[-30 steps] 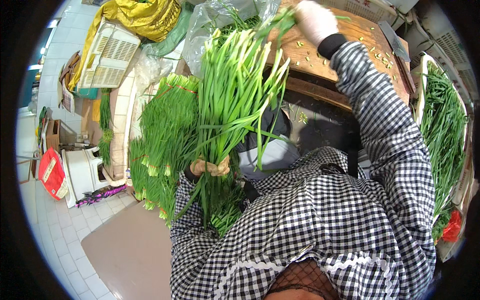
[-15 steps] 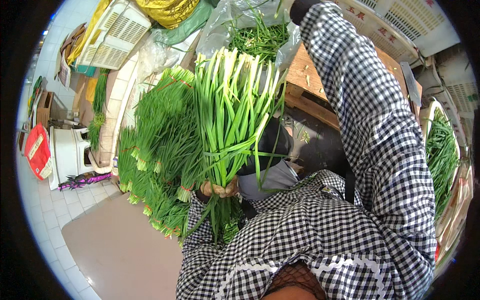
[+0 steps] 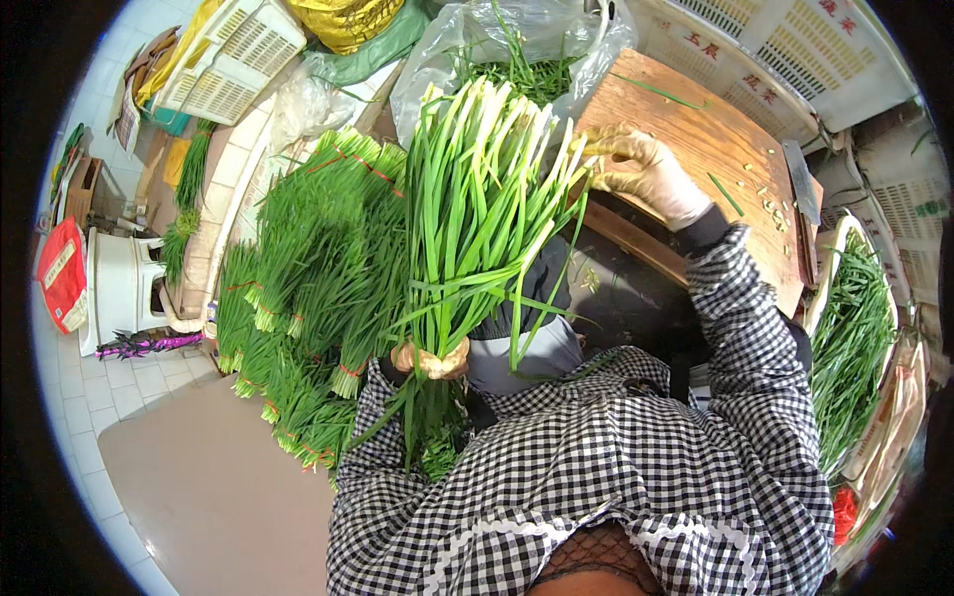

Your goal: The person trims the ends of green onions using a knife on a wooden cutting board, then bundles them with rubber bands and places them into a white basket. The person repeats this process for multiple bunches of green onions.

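Head view. The bunch of green stalks [image 3: 472, 214] is occupying the centre of the frame, slightly left of the midline. The left hand [image 3: 429, 360] is gripping it low, at centre-left; its fingers are wrapping around the leafy part and pressing together on it. The right hand [image 3: 656, 179] is hovering at upper centre-right, its fingers [image 3: 626, 141] bent and parted from the thumb, pointing toward the left of the frame.

Key relation: the bunch is lying to the left of the right fingertips, and its right edge of pale ends is sitting just beside them. Whether the tips are touching a stalk, I cannot tell. Nearer hand: the left is in contact at the lower part; the right is closer to the pale ends.

Orientation: the long axis is running nearly up and down the frame. The pale ends are pointing toward the top and fanning out, some leaning to the upper right; the dark leaves are hanging below the left hand. A few leaves are crossing the bunch sideways above that grip.

Surroundings: tied bundles [image 3: 328, 228] are lying to the left of the bunch, a clear plastic bag [image 3: 422, 74] is standing behind its top, and a wooden desk [image 3: 720, 134] is extending across the upper right.
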A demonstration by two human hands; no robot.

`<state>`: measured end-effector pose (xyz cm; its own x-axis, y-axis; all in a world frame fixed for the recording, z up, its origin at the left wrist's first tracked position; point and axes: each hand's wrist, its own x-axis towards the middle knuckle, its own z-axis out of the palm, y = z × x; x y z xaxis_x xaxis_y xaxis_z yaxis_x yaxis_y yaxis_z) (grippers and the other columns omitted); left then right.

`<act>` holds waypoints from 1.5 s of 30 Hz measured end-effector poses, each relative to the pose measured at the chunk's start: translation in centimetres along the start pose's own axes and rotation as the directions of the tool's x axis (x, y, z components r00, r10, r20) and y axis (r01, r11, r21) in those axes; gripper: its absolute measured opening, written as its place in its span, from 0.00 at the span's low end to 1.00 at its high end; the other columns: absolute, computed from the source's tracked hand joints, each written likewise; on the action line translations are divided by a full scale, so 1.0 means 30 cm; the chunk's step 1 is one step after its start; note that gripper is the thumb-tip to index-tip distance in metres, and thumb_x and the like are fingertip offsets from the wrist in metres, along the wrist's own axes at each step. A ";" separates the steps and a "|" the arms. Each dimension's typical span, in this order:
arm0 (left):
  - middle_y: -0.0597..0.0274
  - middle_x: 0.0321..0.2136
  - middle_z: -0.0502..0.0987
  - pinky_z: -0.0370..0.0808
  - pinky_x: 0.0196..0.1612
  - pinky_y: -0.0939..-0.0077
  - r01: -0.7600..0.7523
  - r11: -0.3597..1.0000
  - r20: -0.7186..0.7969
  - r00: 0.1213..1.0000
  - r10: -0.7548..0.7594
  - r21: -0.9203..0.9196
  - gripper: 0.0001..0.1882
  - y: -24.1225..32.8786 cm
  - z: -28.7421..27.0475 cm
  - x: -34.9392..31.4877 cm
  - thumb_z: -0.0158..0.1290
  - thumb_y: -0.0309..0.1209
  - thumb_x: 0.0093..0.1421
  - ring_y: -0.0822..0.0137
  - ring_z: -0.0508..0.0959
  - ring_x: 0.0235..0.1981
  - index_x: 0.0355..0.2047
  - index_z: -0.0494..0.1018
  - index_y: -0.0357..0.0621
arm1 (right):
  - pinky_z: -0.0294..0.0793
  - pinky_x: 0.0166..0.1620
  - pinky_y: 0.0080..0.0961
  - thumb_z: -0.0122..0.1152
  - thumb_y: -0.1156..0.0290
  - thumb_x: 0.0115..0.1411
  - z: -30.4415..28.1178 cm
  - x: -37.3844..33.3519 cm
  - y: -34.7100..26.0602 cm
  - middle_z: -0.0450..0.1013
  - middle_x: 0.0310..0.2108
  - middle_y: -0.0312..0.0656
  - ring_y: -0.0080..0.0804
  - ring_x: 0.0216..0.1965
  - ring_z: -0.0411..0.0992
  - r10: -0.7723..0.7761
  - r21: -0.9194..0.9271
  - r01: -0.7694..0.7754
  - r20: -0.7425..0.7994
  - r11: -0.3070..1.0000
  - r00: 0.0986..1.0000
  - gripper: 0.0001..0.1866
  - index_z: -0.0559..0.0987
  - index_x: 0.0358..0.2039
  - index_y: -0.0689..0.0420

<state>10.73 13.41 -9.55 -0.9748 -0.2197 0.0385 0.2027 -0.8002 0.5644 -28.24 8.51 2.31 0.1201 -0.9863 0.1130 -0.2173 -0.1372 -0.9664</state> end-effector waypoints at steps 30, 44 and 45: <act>0.58 0.28 0.72 0.67 0.28 0.71 0.250 0.967 0.131 0.961 -0.243 -0.039 0.21 0.053 -0.140 0.065 0.45 0.44 0.61 0.67 0.70 0.22 0.41 0.67 0.36 | 0.70 0.32 0.26 0.63 0.74 0.52 -0.124 0.028 -0.014 0.74 0.23 0.40 0.27 0.26 0.70 0.117 -0.091 -0.123 -0.069 0.988 0.991 0.08 0.78 0.31 0.65; 0.60 0.50 0.62 0.67 0.46 0.54 0.618 0.768 0.079 0.768 -0.635 0.169 0.33 0.076 -0.348 -0.053 0.49 0.42 0.54 0.62 0.62 0.52 0.55 0.53 0.39 | 0.66 0.51 0.38 0.61 0.58 0.54 -0.145 -0.078 -0.171 0.70 0.47 0.51 0.43 0.47 0.67 -0.484 -0.823 0.200 -0.102 0.532 0.869 0.16 0.80 0.38 0.55; 0.60 0.52 0.61 0.64 0.49 0.52 0.636 0.771 0.037 0.772 -0.635 -0.044 0.34 0.077 -0.312 -0.064 0.50 0.43 0.54 0.61 0.60 0.53 0.56 0.53 0.39 | 0.65 0.52 0.44 0.62 0.57 0.51 -0.095 -0.073 -0.162 0.68 0.48 0.52 0.50 0.49 0.65 -0.380 -0.868 0.089 -0.120 0.489 0.917 0.18 0.79 0.40 0.53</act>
<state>13.95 6.77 -16.05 -0.8846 0.3589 -0.2978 -0.4593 -0.7812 0.4228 -30.21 11.08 7.42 0.0765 -0.8634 0.4987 -0.9363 -0.2342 -0.2618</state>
